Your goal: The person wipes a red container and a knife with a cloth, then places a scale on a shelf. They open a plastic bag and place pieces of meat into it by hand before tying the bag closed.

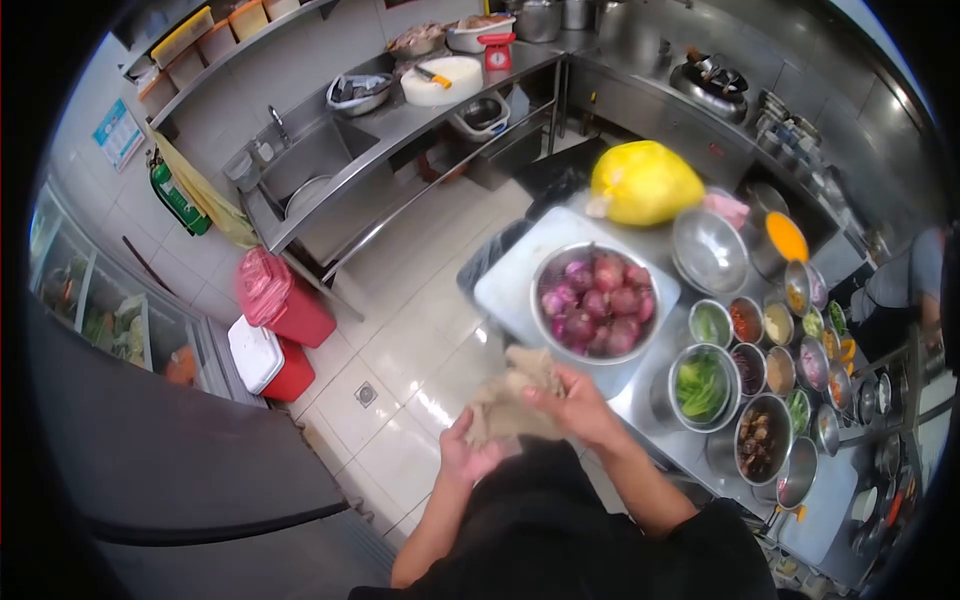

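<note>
Currently held: a crumpled beige cloth (512, 398), bunched between both hands over the tiled floor, just off the steel counter (640, 415).
Left hand (468, 458): fingers cupped beneath the cloth, gripping it.
Right hand (578, 402): fingers closed over its top.
Nearby: a round steel bowl of red onions (595, 300), just beside the hands.
Risk: a loose corner could, I'd guess, catch the bowl's rim and spill onions.
</note>
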The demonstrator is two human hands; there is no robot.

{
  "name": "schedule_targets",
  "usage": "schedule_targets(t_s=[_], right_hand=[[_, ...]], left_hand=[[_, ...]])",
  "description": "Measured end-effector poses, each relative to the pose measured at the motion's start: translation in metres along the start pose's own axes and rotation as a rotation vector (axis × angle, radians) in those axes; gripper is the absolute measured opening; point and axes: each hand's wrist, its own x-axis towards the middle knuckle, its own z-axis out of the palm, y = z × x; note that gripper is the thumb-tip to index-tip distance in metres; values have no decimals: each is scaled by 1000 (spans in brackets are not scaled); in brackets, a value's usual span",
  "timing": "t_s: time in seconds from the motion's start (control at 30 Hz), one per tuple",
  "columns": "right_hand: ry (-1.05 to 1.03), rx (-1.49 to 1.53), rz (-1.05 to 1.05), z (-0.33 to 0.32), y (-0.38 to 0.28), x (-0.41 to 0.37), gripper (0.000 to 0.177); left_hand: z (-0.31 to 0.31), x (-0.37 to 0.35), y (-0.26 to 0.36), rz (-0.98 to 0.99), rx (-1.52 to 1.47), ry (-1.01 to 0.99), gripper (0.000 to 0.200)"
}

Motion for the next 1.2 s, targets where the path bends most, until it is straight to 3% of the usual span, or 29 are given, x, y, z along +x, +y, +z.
schedule_targets(t_s=[0.07,0.17,0.3,0.37,0.43,0.47,0.53,0.57,0.63,0.73,0.8,0.93,1.0,1.07,1.13,1.2], right_hand=[[37,6,1,-5,1,23,42],[231,-419,-173,-12,10,76,38],[286,-608,-32,19,1,165,42],[254,-777,-350,47,25,211,51],[-39,-858,-397,91,18,238,63],[-166,-953,-315,116,18,248,67],[-436,-1082,-236,151,15,269,73],[-575,-1116,-242,163,11,284,74],[-769,-1065,-258,179,19,312,72],[-927,-882,-240,192,40,365,64],[-1066,-841,-139,190,25,400,58],[-639,-864,-118,161,6,447,48],[-359,-938,-211,123,27,463,47],[-153,-981,-119,94,10,472,48],[15,-1034,125,76,-21,478,49],[139,-1079,105,40,-11,483,49]], left_hand=[[10,14,32,54,159,35,51],[21,38,78,149,372,237,50],[44,64,133,385,674,335,49],[55,72,159,478,636,326,51],[71,78,187,579,544,327,53],[80,76,200,635,465,344,54],[75,67,231,772,538,192,59],[57,60,253,848,694,17,64],[81,61,283,807,298,339,53],[57,51,338,787,225,464,51],[35,50,367,709,178,415,49],[34,94,436,644,202,397,51],[41,125,471,576,232,382,51],[48,162,504,499,250,348,50],[61,201,533,447,283,308,51],[82,244,553,407,294,247,51]])
